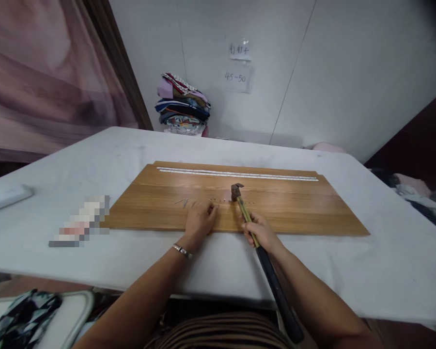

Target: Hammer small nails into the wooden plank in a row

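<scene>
My right hand [259, 230] is wrapped around a claw hammer [267, 264], gripping its yellow-green shaft above the long black grip. The hammer's rusty head [235, 192] is over the middle of a brown wooden board [294, 208]. My left hand [200, 219] rests on the board's near part, fingers curled and thumb close to the index finger; anything between them is hidden. A row of small nails [224, 200] runs across the board between my hands, passing by the hammer head. Several loose nails [184, 202] lie just left of my left hand.
White strips with markings [236, 174] lie along the board's far side. The board sits on a white-covered table [138, 271]. A blurred-out item [80, 220] and a white roll-like object [7, 198] are at left. Folded clothes [183, 104] are stacked by the wall.
</scene>
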A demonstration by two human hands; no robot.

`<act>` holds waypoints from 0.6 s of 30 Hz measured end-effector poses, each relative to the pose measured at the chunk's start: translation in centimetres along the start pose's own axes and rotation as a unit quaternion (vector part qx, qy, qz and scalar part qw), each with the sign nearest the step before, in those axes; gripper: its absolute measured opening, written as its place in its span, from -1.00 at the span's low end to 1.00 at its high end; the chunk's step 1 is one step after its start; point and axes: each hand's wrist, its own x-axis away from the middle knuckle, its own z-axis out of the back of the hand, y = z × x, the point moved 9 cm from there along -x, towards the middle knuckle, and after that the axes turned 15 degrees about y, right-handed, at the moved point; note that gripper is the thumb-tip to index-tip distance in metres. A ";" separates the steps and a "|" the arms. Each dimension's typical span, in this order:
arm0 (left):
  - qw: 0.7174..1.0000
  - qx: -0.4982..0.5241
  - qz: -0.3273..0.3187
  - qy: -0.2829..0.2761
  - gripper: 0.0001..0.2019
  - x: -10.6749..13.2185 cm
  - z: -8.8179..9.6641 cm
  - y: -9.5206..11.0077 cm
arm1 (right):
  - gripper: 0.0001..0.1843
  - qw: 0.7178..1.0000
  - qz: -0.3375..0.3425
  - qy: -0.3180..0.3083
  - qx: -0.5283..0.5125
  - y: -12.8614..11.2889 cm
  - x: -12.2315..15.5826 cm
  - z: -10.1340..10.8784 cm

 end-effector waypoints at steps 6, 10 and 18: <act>1.000 -0.007 0.006 0.008 -0.74 -0.1 0.4 0.2 | -0.69 1.000 0.005 0.002 -0.001 -0.1 0.0 0.1; 1.000 -0.015 0.002 0.007 -0.73 0.0 0.4 0.2 | -0.71 1.000 0.004 -0.003 -0.001 0.0 -0.1 0.1; 1.000 -0.017 -0.014 0.016 -0.81 0.0 0.3 0.3 | -0.70 1.000 0.006 -0.003 -0.001 0.2 -0.2 0.2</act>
